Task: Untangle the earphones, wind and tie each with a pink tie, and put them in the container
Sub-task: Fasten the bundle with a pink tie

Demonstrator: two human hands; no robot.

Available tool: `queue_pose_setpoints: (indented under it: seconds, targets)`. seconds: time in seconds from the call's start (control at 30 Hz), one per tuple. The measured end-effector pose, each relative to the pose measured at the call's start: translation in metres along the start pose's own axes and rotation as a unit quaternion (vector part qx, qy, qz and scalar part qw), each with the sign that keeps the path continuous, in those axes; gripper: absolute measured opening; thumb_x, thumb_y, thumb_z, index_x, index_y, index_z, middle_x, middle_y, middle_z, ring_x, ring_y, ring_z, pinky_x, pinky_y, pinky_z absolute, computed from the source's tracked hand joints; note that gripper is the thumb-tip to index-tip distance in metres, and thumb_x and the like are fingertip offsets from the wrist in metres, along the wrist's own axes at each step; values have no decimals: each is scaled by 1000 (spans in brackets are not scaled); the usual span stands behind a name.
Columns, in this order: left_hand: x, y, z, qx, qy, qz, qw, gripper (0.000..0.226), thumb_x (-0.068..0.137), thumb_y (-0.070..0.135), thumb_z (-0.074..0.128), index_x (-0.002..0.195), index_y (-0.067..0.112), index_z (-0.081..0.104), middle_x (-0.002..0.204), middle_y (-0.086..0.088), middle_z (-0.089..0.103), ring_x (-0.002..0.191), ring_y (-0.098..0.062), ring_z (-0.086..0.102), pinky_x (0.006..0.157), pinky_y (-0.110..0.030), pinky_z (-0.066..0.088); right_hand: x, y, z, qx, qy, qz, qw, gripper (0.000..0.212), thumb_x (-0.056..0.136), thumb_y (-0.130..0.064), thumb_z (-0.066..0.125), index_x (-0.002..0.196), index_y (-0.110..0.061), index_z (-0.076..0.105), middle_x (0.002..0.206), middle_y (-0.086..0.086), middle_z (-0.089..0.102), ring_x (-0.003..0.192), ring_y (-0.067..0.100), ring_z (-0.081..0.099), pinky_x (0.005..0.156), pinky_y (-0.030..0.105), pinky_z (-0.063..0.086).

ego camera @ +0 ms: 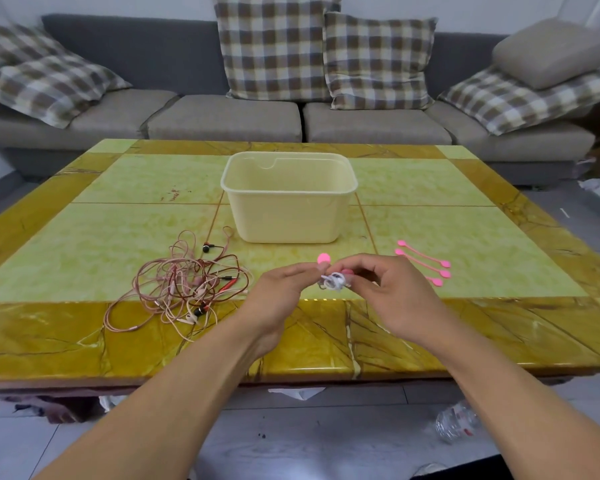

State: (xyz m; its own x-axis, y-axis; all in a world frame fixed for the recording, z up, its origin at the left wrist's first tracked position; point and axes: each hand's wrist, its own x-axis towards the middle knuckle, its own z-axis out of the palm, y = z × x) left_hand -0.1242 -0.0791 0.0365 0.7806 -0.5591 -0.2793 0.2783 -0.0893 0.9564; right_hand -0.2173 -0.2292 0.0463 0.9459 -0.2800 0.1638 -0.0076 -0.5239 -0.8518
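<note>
We pinch a small wound bundle of white earphone cord (pixel 333 282) and its pink silicone tie (pixel 324 259) between left hand (pixel 277 299) and right hand (pixel 392 292), before the pale-yellow plastic container (pixel 288 216) (nothing visible inside); tangled reddish-pink earphones (pixel 184 282) lie left, spare pink ties (pixel 424 263) right.

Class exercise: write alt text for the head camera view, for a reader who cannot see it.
Both hands, left hand and right hand, pinch a wound white earphone with a pink tie above the table; a tangled pile of earphones lies left, a cream container behind.
</note>
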Motion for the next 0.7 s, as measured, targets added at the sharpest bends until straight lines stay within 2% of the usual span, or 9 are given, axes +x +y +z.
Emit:
queue_pose_setpoints:
  seconds: [0.07, 0.1, 0.17, 0.23, 0.33, 0.4, 0.53, 0.63, 0.7]
  targets:
    - [1, -2, 0, 32, 0, -3, 999, 12, 92, 33, 71, 96, 25, 80, 58, 20, 60, 68, -6, 47, 65, -21, 37, -4, 2, 0, -66, 3, -44, 997, 26, 97, -17, 67, 100, -41, 75, 103, -25, 73, 102, -3, 65, 93, 20, 49]
    - [1, -3, -1, 42, -4, 0, 999, 16, 93, 34, 71, 100, 23, 80, 59, 14, 56, 63, -10, 44, 58, -20, 35, -5, 4, 1, -97, 2, -69, 993, 24, 97, -16, 67, 104, -38, 76, 103, -27, 71, 104, -3, 64, 92, 16, 47]
    - [-1, -3, -2, 41, -18, 10, 999, 23, 94, 37, 69, 105, 20, 80, 78, 2, 67, 62, -10, 52, 50, -20, 38, -5, 6, 2, -144, 0, -107, 984, 22, 97, -17, 66, 109, -33, 76, 100, -33, 65, 103, -3, 61, 89, 10, 42]
    - [-3, -4, 0, 1, -47, -7, 999, 24, 96, 35, 65, 108, 18, 78, 104, -6, 74, 72, -13, 67, 53, -23, 49, -5, 10, 0, -176, 4, -130, 976, 22, 98, -18, 65, 110, -33, 76, 93, -31, 62, 98, 0, 59, 85, 11, 40]
    - [-7, -4, 3, -84, -95, -58, 990, 24, 101, 26, 59, 116, 13, 72, 119, -13, 72, 90, -26, 75, 62, -29, 59, -5, 15, -5, -165, 4, -126, 978, 24, 97, -17, 66, 110, -34, 77, 92, -18, 67, 95, 5, 61, 84, 23, 45]
    - [-8, -4, 5, -148, -101, -85, 980, 24, 101, 19, 58, 118, 9, 70, 121, -16, 71, 93, -32, 75, 63, -30, 61, -6, 15, -7, -148, -3, -122, 981, 26, 97, -14, 66, 111, -34, 77, 93, -14, 66, 95, 6, 63, 84, 24, 48]
    - [-10, -2, 10, -282, -107, -119, 946, 20, 100, 8, 55, 107, -1, 72, 112, -22, 71, 88, -34, 75, 73, -35, 64, -8, 11, -7, -125, 26, -155, 980, 31, 94, -3, 67, 110, -27, 79, 99, -7, 59, 94, 0, 62, 81, 13, 47]
    - [-8, -3, 10, -316, -116, -124, 934, 24, 101, 6, 53, 111, -6, 71, 119, -24, 70, 99, -39, 73, 77, -37, 64, -9, 6, -7, -102, 53, -149, 982, 29, 93, -5, 70, 108, -28, 79, 96, -11, 68, 93, 6, 66, 80, 17, 50]
    - [-7, -4, 9, -301, -118, -121, 938, 25, 98, 8, 57, 110, -7, 72, 118, -22, 71, 102, -40, 71, 80, -37, 63, -8, 4, -6, -89, 70, -117, 987, 26, 90, -11, 75, 108, -30, 77, 91, -15, 73, 91, 4, 68, 80, 14, 49]
